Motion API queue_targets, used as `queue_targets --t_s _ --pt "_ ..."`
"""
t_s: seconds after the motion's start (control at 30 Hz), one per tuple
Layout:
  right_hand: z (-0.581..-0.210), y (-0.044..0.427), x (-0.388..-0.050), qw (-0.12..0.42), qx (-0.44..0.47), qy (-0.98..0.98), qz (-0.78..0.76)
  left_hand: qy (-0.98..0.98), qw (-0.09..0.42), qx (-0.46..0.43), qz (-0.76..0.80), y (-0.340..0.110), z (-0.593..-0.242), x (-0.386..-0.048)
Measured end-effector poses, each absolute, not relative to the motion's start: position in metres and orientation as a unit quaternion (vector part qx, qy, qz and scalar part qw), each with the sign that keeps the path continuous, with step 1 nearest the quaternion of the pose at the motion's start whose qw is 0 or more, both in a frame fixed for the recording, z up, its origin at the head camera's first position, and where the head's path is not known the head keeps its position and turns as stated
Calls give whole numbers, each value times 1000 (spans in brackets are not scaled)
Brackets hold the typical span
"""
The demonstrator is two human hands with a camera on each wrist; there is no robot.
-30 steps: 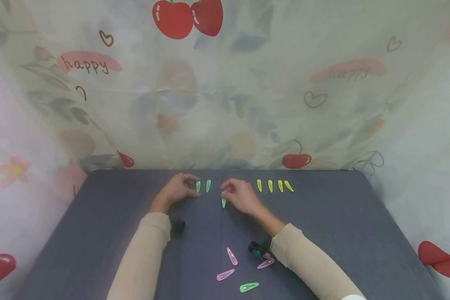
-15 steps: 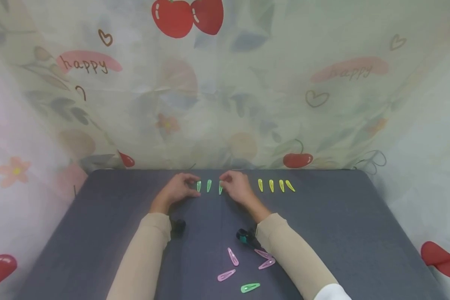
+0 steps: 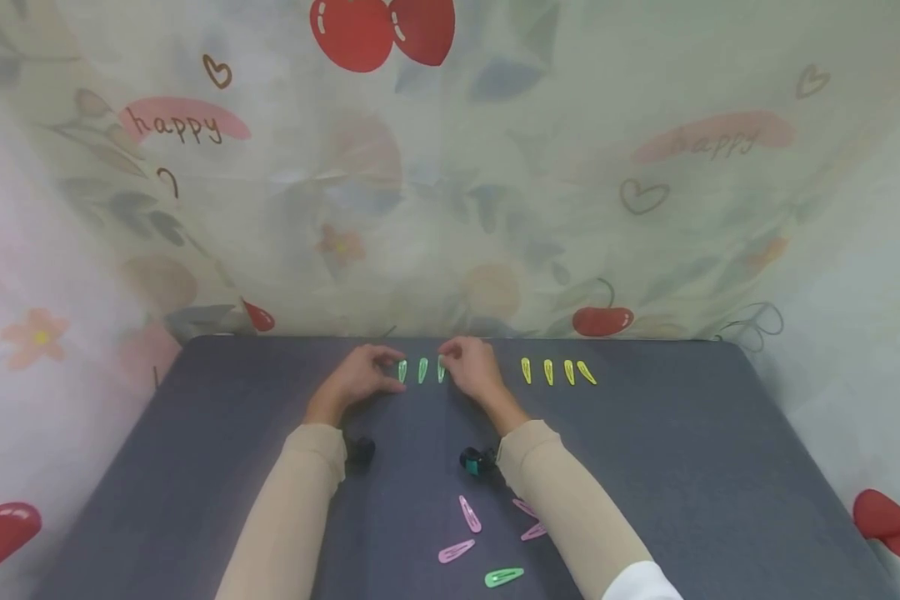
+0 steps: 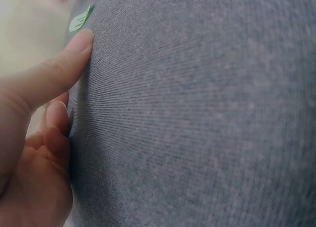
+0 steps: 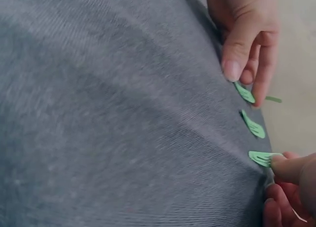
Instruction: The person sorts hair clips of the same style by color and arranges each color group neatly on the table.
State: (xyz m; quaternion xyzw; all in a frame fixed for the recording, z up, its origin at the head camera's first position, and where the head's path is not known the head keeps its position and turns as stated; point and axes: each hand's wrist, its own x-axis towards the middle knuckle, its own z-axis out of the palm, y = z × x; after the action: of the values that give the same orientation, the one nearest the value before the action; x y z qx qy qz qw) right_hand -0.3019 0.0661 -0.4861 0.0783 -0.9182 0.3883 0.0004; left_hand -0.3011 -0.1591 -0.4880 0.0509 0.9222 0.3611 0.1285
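Observation:
Three green snap hair clips form a short row near the table's far edge. My left hand (image 3: 358,377) rests at the left-end hair clip (image 3: 402,372), thumb at its near end and a fingertip at its far end. The middle hair clip (image 3: 423,371) lies untouched. With thumb and fingers, my right hand (image 3: 471,367) pinches the right-end hair clip (image 3: 441,369), partly covered by the fingers. In the right wrist view this pinched clip (image 5: 260,158) lies at a different angle from the other two. A green clip (image 4: 79,19) shows beyond my left thumb in the left wrist view.
Several yellow hair clips (image 3: 548,372) line up to the right of my right hand. Nearer me lie pink hair clips (image 3: 457,551), some partly behind my right sleeve, and a green one (image 3: 504,577). A patterned curtain (image 3: 450,208) hangs behind the dark table (image 3: 682,467).
My right hand has carried its green hair clip away from me and slightly left, into line with the other two. The left hand has stayed at the left-end clip.

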Motion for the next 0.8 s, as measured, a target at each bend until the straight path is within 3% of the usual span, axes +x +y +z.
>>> queue_targets --t_s 0.57,0.8 --pt "-495 66 -299 0 72 -932 355 923 129 57 359 -159 -484 -300" --pt "-489 70 -298 2 111 -936 335 922 127 57 363 -158 -483 -298"
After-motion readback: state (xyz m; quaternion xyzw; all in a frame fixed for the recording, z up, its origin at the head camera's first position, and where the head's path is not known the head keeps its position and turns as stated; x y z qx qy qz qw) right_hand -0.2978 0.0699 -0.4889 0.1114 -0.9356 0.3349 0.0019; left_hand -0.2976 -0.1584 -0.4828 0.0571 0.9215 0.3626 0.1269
